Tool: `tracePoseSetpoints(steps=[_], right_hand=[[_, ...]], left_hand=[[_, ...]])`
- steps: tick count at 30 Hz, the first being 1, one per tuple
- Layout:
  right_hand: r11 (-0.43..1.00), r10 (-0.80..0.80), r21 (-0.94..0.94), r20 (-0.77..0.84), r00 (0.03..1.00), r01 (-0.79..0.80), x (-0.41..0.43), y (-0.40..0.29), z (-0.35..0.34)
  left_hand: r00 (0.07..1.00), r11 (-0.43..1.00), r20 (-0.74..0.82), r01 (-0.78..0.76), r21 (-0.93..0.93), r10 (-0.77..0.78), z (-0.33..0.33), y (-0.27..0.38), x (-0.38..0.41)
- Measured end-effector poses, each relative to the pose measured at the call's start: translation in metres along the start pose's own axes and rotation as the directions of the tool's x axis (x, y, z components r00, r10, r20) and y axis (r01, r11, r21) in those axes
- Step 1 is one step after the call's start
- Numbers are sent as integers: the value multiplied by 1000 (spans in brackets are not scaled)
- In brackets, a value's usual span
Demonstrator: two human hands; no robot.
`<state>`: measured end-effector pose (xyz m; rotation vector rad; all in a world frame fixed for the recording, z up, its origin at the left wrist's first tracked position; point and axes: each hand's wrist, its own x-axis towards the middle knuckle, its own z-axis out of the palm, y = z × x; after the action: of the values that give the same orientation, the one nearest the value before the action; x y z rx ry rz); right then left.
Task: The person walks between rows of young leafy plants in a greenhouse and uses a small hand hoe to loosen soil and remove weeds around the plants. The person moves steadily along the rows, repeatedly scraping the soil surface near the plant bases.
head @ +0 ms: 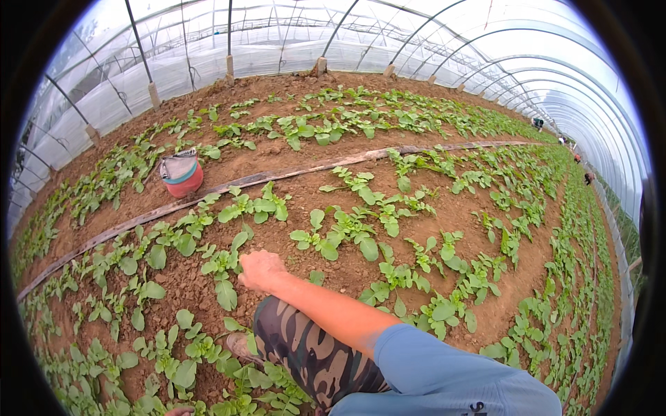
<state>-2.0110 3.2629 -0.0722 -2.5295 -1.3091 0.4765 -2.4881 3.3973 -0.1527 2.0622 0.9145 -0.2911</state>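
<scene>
My right hand (261,271) is low over the soil with its fingers curled, against the leaves of a young leafy vegetable plant (222,268). The back of the hand hides the fingertips, so whether they pinch a stem does not show. Only a sliver of my left hand (179,411) appears at the bottom edge, near more leafy plants (184,372). Beneath my right forearm is my bent leg in camouflage trousers (307,343), with a soil-coloured shoe (242,347) among the leaves. Another clump of plants (338,234) grows just beyond the hand.
A round red object with a turquoise band and grey top (184,182), perhaps a bucket or seat, rests on the soil. Past it runs a long, flat, soil-stained strip (312,167). Hoops on concrete footings (321,65) carry plastic sheeting. People (537,124) are far down the rows.
</scene>
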Motion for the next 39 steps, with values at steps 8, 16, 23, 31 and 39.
tracePoseSetpoints(steps=[8, 16, 23, 31, 39], right_hand=[[996, 82, -32, 159, 984, -78, 5, 33, 26], [993, -50, 119, 218, 975, 24, -90, 131, 106], [909, 59, 398, 178, 982, -126, -168, 156, 127], [852, 164, 511, -49, 985, -116, -92, 172, 120], [838, 209, 524, -52, 977, -152, -146, 225, 164]], left_hand=[[964, 901, 62, 262, -345, -257, -4, 25, -22], [921, 832, 45, 370, -413, -388, 4, 23, -60], [870, 766, -14, 426, -481, -493, 11, -3, -100], [827, 707, -62, 436, -557, -559, 17, -30, -127], [835, 699, -83, 396, -596, -544, 20, -26, -129]])
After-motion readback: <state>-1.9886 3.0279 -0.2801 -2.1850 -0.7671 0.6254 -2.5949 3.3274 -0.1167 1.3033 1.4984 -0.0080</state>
